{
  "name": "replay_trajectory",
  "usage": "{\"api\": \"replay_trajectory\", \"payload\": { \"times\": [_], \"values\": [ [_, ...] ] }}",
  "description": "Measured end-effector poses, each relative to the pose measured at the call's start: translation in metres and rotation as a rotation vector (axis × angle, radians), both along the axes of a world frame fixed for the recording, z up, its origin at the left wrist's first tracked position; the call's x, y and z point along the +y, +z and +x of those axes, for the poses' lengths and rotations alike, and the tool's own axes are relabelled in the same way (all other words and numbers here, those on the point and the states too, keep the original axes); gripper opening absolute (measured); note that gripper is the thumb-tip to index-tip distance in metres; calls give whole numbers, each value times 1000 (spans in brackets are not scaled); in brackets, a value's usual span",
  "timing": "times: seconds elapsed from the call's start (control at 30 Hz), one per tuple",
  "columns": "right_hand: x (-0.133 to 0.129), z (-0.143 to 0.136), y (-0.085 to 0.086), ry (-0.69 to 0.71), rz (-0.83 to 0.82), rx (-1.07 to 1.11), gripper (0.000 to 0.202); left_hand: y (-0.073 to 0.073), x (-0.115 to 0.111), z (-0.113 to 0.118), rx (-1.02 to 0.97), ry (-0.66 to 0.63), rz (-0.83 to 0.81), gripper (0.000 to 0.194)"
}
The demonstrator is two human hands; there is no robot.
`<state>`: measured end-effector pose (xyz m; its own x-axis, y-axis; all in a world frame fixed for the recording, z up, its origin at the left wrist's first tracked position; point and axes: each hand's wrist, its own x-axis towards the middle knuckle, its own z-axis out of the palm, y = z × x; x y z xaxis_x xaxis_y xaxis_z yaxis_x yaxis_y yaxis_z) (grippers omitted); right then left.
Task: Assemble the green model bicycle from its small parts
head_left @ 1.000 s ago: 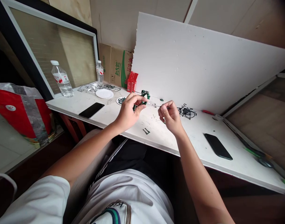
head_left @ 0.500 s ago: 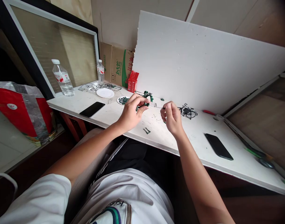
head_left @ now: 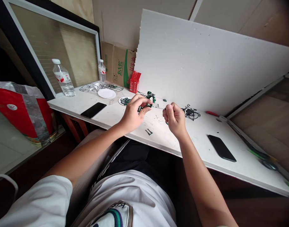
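Note:
My left hand point(head_left: 135, 111) is closed, pinching a small dark green model part point(head_left: 140, 108) between thumb and fingers. My right hand point(head_left: 174, 119) is wrapped around the handle of a screwdriver, most of which the fingers hide. The thin metal shaft of the screwdriver point(head_left: 159, 108) points left and its tip meets the part. Behind the left hand stands a green model assembly point(head_left: 150, 94); whether it joins the held part I cannot tell. A black model bicycle point(head_left: 191, 113) stands just beyond my right hand. A forked green piece point(head_left: 149, 132) lies below, near the table edge.
A phone point(head_left: 94, 110) lies at the left and another phone point(head_left: 221, 148) at the right. Water bottles point(head_left: 64, 80), a white plate point(head_left: 107, 93), a plate of green parts point(head_left: 124, 100), a red box point(head_left: 134, 82) and a white board point(head_left: 206, 66) stand or lie farther back on the table.
My right hand has turned slightly around the screwdriver, and its fingers have shifted a little to the right. My left hand stays nearly still with the part.

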<state>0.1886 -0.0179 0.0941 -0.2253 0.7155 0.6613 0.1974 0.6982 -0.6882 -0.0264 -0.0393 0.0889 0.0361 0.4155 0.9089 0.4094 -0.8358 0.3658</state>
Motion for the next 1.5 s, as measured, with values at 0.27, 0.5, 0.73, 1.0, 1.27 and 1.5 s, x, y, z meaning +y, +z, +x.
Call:
{"api": "replay_trajectory", "payload": {
  "times": [0.27,0.5,0.73,1.0,1.27,1.5],
  "values": [
    [-4,1,3,-31,-30,-19,47,0,-1,1,-12,-41,-9,19],
    [14,7,-5,-65,-47,11,44,-7,7,0,-118,-185,-142,23],
    [63,21,-57,-176,44,-577,37,-8,11,-1,-246,-328,-392,31],
    [74,22,-92,-213,-20,-856,19,-5,11,0,-266,-386,-472,39],
    [28,-5,-34,-147,-145,-194,43,-13,12,2,-152,-280,-313,29],
    [-10,-11,8,288,-736,117,50,-20,7,11,83,-48,14,13]
  ]
}}
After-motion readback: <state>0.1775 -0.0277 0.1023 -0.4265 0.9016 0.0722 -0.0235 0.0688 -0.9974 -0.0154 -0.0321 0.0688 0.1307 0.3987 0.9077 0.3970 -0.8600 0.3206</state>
